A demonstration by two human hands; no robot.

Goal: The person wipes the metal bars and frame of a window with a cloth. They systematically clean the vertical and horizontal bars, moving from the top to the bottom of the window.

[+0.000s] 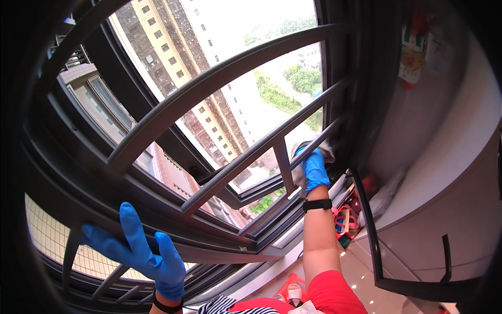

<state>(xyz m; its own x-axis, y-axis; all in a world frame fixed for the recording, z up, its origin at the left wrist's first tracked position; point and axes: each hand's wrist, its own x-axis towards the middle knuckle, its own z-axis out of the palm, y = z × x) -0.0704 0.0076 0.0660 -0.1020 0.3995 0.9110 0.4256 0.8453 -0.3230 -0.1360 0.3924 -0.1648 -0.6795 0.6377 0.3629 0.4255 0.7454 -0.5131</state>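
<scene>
My right hand (313, 167), in a blue rubber glove, reaches between the dark metal bars of a window guard (280, 155). It presses a grey cloth (300, 174) near the lower corner of an outward-opened window sash (251, 192); the fingers are partly hidden by a bar and the cloth. At the lower left, my left hand (137, 251), in a matching glove, rests with spread fingers against the dark window frame (204, 251) and holds nothing. The glass (219, 114) shows many drops or specks, with a tall building behind it.
A dark-framed panel with a handle (445, 257) stands open at the right. Beside the sill, a red basket (345, 219) holds assorted items. White cabinets (439, 231) curve along the right side. Below me are a tiled floor (364, 274) and a red stool (280, 292) under my sandalled foot.
</scene>
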